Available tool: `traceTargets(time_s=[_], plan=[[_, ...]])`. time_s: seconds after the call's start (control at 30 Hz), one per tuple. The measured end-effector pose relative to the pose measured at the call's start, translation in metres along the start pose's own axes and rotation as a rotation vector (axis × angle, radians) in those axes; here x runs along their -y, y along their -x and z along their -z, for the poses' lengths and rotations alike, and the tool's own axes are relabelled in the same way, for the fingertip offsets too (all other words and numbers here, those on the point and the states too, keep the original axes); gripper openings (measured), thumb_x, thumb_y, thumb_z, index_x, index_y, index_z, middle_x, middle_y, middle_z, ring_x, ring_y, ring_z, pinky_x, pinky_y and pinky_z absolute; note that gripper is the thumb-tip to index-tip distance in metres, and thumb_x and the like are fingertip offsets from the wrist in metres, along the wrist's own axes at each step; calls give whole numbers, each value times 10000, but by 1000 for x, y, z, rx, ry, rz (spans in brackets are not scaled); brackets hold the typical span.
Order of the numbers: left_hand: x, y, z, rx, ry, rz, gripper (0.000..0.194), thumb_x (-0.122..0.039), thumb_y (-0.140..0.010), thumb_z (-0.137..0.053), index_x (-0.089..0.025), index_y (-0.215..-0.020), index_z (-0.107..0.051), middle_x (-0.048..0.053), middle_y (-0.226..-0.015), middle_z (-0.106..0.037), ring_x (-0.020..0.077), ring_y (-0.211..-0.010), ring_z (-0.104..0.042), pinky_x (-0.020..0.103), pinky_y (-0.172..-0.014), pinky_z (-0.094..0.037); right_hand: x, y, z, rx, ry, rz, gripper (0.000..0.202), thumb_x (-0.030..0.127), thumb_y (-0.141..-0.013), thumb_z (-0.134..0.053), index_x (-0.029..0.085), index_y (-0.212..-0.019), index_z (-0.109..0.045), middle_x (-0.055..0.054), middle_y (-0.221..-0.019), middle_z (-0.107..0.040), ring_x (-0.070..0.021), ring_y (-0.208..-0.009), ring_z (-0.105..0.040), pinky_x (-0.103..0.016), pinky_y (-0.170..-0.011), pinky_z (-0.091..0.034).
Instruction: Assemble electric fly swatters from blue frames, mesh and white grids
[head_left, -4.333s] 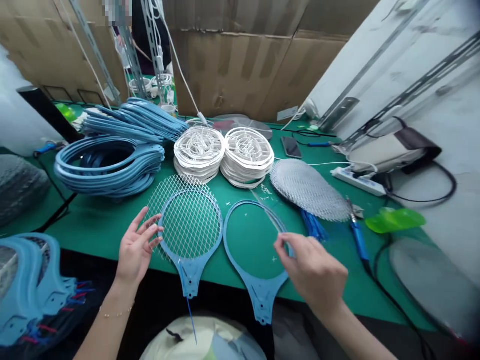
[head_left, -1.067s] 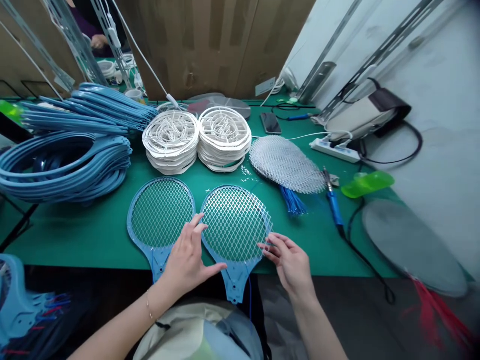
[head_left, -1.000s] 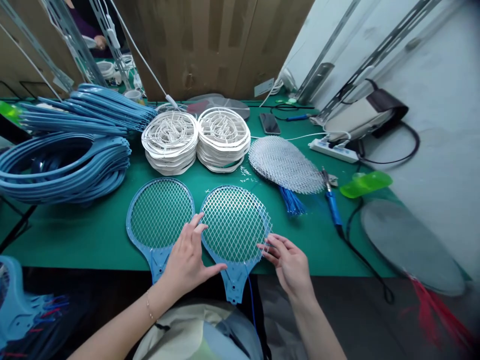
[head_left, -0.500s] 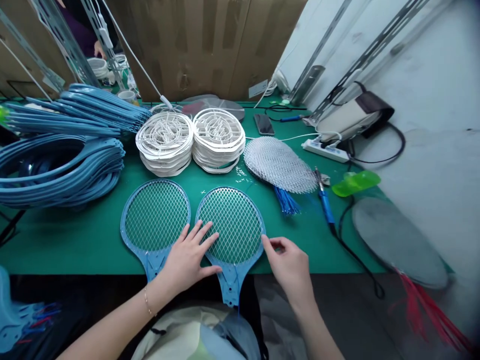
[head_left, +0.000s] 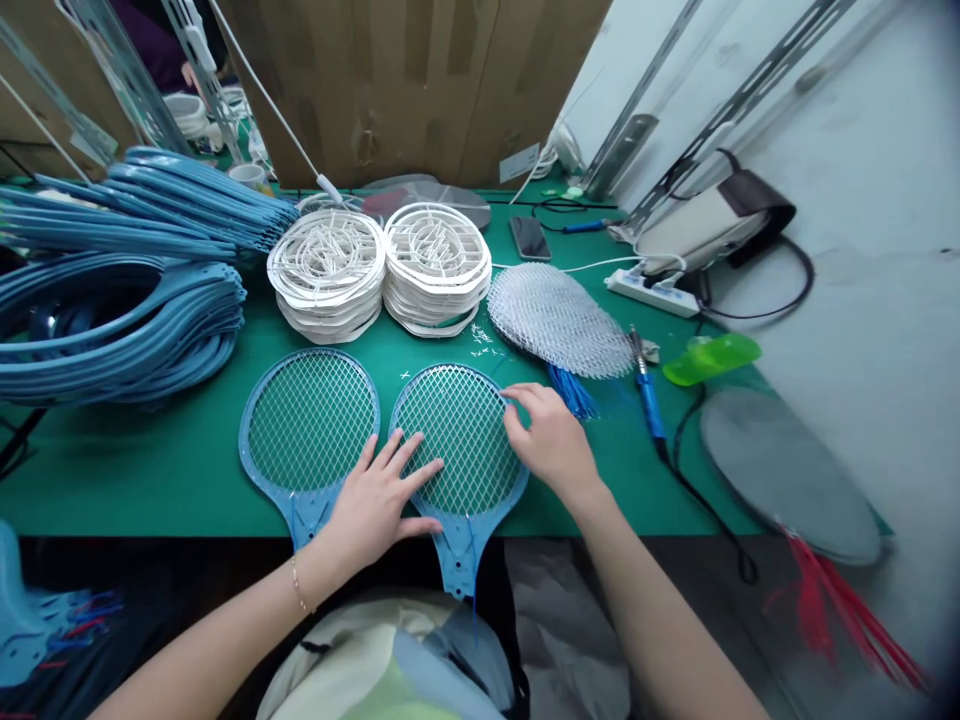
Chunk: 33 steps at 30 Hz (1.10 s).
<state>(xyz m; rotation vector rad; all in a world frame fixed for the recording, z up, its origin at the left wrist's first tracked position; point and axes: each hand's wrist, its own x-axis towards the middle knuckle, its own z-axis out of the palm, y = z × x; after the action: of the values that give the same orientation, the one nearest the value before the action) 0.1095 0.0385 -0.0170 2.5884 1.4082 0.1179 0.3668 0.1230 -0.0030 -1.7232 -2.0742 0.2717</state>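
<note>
Two blue racket frames with silvery diamond mesh lie side by side at the bench's front edge: the left racket (head_left: 311, 415) and the right racket (head_left: 469, 440). My left hand (head_left: 382, 500) rests flat with fingers spread, its fingertips on the right racket's mesh and the near edge of the left one. Curled fingers of my right hand (head_left: 551, 440) pinch at the upper right rim of the right racket, thumb and index close together. A thin blue wire hangs from that racket's handle end. Beyond it lies a stack of loose mesh sheets (head_left: 559, 318) with blue wires.
Stacks of white plastic grids (head_left: 326, 275) stand behind the rackets, blue frames (head_left: 112, 325) at left. To the right are a soldering iron (head_left: 649, 400), green item (head_left: 709, 360), power strip (head_left: 652, 292) and grey mesh stack (head_left: 791, 475) with red wires. A phone (head_left: 529, 238) lies farther back.
My right hand has moved up along the right racket's rim, from its right side to the upper right. My left hand stays spread in nearly the same place. The view has shifted slightly.
</note>
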Motion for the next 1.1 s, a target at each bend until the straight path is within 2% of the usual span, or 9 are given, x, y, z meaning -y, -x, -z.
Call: traceTargets(time_s=[0.2, 0.33, 0.43, 0.5, 0.6, 0.7, 0.87, 1.03, 1.1], plan=[[0, -4, 21, -30, 20, -86, 849, -759, -802, -592, -359, -1526, -400, 98, -1642, -275, 403, -1491, -271, 645, -1135, -338, -10, -66, -9, 339, 430, -100, 495, 225, -998, -337, 255, -1468, -490, -72, -1259, -668, -227, -1052, -673, -305, -805, -495], [3, -1, 11, 80, 46, -105, 741, -716, -820, -620, -307, -1432, -536, 117, -1559, -440, 371, -1415, -434, 619, -1157, -334, -16, -76, 1, 388, 554, -77, 389, 260, -1008, -355, 178, -1199, -684, -115, -1119, -710, -258, -994, -695, -310, -751, -480], [2, 2, 6, 66, 76, -84, 758, -743, -821, -590, -309, -1440, -522, 110, -1557, -445, 369, -1401, -455, 625, -1156, -335, -14, -74, 20, 446, 632, -124, 334, 218, -965, -425, 123, -918, -741, -149, -975, -728, -287, -890, -715, -318, -692, -468], [7, -1, 17, 17, 100, -107, 838, -791, -800, -563, -309, -1480, -468, 94, -1574, -424, 363, -1411, -443, 615, -1151, -355, -3, -79, 29, 469, 614, -126, 312, 231, -949, -452, 146, -923, -750, -134, -945, -736, -284, -864, -716, -314, -660, -461], [43, -20, 54, -168, 66, -29, 830, -754, -848, -556, -312, -1530, -385, 62, -1581, -421, 333, -1422, -432, 584, -1153, -374, 28, -105, 26, 275, 433, 33, 348, 335, -967, -446, 211, -1150, -715, -98, -1082, -732, -270, -927, -700, -316, -655, -475], [117, -48, 95, -422, -106, 264, 518, -408, -977, -578, -175, -1436, -520, 160, -1429, -567, 310, -1326, -526, 498, -1111, -437, 61, -155, 9, 65, 312, 265, 483, 326, -940, -514, 161, -1391, -570, -151, -1336, -625, -302, -1145, -622, -348, -789, -501], [220, -77, 114, -355, -184, 238, 199, -190, -917, -597, -185, -1064, -731, 105, -1081, -701, 245, -982, -677, 342, -831, -565, 73, -221, -14, 200, 320, 328, 235, 188, -886, -578, 141, -1021, -764, -171, -1096, -719, -291, -1008, -666, -359, -834, -484], [241, -81, 123, -352, -165, 98, 123, -229, -920, -622, -198, -936, -740, 67, -995, -697, 204, -947, -671, 298, -855, -539, 59, -232, -2, 255, 291, 295, 144, 252, -876, -650, 208, -903, -784, -75, -942, -755, -231, -874, -684, -289, -710, -486], [242, -84, 133, -387, -147, 77, 144, -232, -928, -611, -177, -1002, -721, 81, -1109, -693, 197, -980, -677, 287, -863, -540, 59, -230, 9, 111, 292, 299, 218, 264, -933, -574, 197, -979, -776, -89, -983, -754, -244, -906, -679, -319, -749, -502]])
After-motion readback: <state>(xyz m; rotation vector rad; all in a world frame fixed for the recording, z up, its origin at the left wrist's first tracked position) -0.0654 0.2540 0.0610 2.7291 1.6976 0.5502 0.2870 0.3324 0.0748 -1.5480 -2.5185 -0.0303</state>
